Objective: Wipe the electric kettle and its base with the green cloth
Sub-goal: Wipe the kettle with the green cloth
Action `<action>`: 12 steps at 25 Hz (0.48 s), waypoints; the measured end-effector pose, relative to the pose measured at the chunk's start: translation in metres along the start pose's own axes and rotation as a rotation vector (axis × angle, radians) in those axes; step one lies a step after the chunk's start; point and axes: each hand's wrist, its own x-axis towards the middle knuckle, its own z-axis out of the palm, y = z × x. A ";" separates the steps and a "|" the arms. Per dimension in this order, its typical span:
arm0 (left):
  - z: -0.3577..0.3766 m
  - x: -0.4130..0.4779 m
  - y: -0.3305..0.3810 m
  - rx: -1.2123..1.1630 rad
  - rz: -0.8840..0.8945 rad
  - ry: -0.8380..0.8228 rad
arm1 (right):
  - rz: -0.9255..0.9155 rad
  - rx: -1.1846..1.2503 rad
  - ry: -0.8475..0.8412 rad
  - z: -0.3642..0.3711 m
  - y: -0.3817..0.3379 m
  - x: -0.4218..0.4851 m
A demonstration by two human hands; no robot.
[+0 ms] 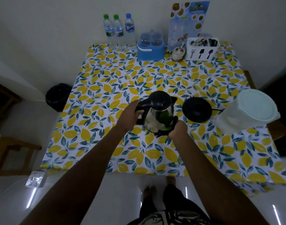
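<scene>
At the centre of the frame the kettle [158, 111] stands off its base [197, 109], which lies flat on the surface [106, 82] just to its right, with a thin cord running off towards a big pale tub [249, 111] at the right edge. The left hand [131, 114] has its fingers closed around the black handle on the kettle's left side, steadying it. The right hand [178, 129] is bunched around the green cloth [167, 122] and presses it against the lower front of the shiny metal body, just right of centre; only a little of the cloth shows past the knuckles, plus its green reflection in the steel. The kettle looks stiff and smooth, so the wall is likely slippery under a damp cloth, and the handle seems the sound place to hold it; whether it holds water, and so how heavy it is, cannot be told. The cloth is soft and should fold easily around the curve and spout. The base looks light and flat, probably apt to slide when rubbed, so it may need a hand on its rim.
</scene>
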 end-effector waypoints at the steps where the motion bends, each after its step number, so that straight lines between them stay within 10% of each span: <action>1: 0.004 0.000 0.001 -0.009 0.002 0.039 | -0.130 -0.107 0.031 -0.007 -0.003 0.000; 7: 0.006 0.022 0.003 -0.068 -0.049 0.190 | -0.985 -1.148 0.195 -0.054 0.004 0.036; 12: 0.017 0.044 -0.007 -0.061 -0.086 0.213 | -1.045 -1.543 0.132 -0.058 0.014 0.068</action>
